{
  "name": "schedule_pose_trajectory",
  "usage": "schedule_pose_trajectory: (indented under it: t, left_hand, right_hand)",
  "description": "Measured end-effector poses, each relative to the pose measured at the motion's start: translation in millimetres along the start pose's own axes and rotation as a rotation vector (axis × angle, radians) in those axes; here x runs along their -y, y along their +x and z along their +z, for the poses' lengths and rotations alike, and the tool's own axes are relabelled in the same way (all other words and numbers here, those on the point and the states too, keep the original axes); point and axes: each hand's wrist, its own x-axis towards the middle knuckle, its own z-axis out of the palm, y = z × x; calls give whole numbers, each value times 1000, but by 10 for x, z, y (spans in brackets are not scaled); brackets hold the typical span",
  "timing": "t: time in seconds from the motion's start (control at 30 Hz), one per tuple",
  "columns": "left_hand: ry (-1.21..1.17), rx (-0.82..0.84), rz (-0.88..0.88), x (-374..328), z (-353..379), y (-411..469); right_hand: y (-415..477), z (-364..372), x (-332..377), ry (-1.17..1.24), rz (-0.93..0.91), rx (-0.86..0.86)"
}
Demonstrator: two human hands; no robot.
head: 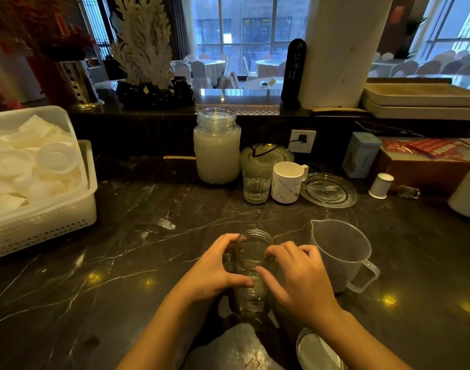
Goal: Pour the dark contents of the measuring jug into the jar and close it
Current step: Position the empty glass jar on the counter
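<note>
One dark marble tabletop (pixel 137 263) is carrying every item. Sitting at far left is a white plastic basket (pixel 41 225) of lids. Standing right of centre is the translucent measuring jug (pixel 340 252), with dark contents showing through its wall. Standing open at centre, just beside the jug, is the clear glass jar (pixel 251 289). Gripping it are both hands: left hand (pixel 215 271) wrapping the left side, right hand (pixel 300 279) wrapping the right side.

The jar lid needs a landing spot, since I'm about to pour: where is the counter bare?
Bare counter lies between the white basket and the jar. It is crowded along the back by the tumbler and mug, and rightward by the measuring jug.
</note>
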Motion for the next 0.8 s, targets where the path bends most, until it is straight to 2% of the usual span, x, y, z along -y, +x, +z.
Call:
schedule_pose_trajectory:
  t: [0.2, 0.6, 0.8]
  left_hand:
    - [-65, 59, 28, 32, 1, 40]
    - [-129, 62, 55, 73, 28, 19]
    - [-145, 59, 68, 68, 42, 18]
  right_hand:
    - [-61, -15, 10, 4, 35, -25]
    - [-62, -74, 31, 46, 60, 6]
    - [-101, -332, -135, 46, 110, -73]
